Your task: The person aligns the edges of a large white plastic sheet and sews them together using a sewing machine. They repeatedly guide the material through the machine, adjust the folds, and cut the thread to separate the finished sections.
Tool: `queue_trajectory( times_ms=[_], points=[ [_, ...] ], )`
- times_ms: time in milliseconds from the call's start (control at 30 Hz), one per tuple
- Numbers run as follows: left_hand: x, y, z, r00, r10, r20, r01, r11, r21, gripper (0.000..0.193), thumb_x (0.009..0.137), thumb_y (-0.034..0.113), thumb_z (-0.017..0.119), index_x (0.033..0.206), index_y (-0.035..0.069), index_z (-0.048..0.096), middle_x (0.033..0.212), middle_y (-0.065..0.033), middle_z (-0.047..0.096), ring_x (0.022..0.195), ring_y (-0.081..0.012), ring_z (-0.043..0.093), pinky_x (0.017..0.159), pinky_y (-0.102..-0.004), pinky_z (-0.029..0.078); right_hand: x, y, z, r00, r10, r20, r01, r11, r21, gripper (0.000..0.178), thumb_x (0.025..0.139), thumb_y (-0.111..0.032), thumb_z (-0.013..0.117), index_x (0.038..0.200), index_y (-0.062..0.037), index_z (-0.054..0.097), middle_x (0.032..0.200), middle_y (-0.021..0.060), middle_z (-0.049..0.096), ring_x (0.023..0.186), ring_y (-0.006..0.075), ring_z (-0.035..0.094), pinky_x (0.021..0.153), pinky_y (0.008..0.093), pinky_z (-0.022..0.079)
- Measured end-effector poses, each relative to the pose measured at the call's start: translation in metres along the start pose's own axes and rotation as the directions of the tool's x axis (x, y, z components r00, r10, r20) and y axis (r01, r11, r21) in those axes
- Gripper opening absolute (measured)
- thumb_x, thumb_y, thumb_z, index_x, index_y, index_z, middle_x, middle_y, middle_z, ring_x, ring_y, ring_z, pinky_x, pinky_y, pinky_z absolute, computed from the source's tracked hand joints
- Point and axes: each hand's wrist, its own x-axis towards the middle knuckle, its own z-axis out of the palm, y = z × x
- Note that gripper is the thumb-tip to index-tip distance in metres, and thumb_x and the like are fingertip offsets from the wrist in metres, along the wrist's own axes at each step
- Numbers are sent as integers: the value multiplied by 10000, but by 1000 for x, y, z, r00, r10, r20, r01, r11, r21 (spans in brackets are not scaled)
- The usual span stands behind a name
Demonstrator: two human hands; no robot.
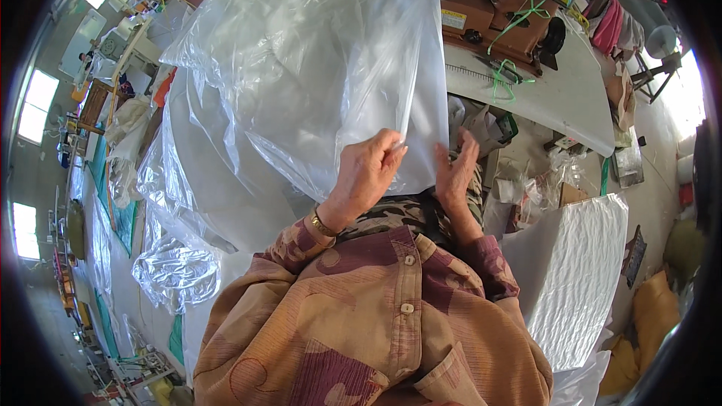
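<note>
both hands (410, 169) grip clear plastic sheet (316, 68) beside sewing machine (504, 7).

From my remote seat, I see a large clear plastic sheet (301, 68) filling nearly all the room ahead of both hands, draped across the work table (556, 83). The brown sewing machine (496, 7) blocks the far right. I find an open lane only along the bare tabletop beside the machine; a white stacked pile (571, 271) closes off the lower right.
</note>
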Motion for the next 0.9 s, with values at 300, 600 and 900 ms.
queue_trajectory(
  times_ms=[300,600,900],
  points=[
    [5,1,-4,956,288,49,-291,927,236,143,896,39,659,1030,26,609,843,-102,647,705,-291,657,575,-376,509,-2,-92,-41,849,-278,449,176,951,256,94,865,-34,687,855,-15,596,717,129,572,736,359,619,737,425,487],
    [2,-2,-8,954,298,-35,-282,931,232,133,840,11,701,969,15,671,865,-76,569,684,-251,652,575,-338,524,-13,-100,-34,680,-620,391,586,780,218,221,787,-40,744,737,-86,533,603,13,499,578,198,579,868,383,535],
    [-2,-3,-15,984,178,32,-180,978,103,106,893,65,695,969,-3,665,869,-104,584,658,-284,636,576,-378,494,-16,-98,-19,612,-719,330,693,688,214,231,748,-37,745,724,-89,521,607,18,521,578,189,578,843,373,524]
  ],
)
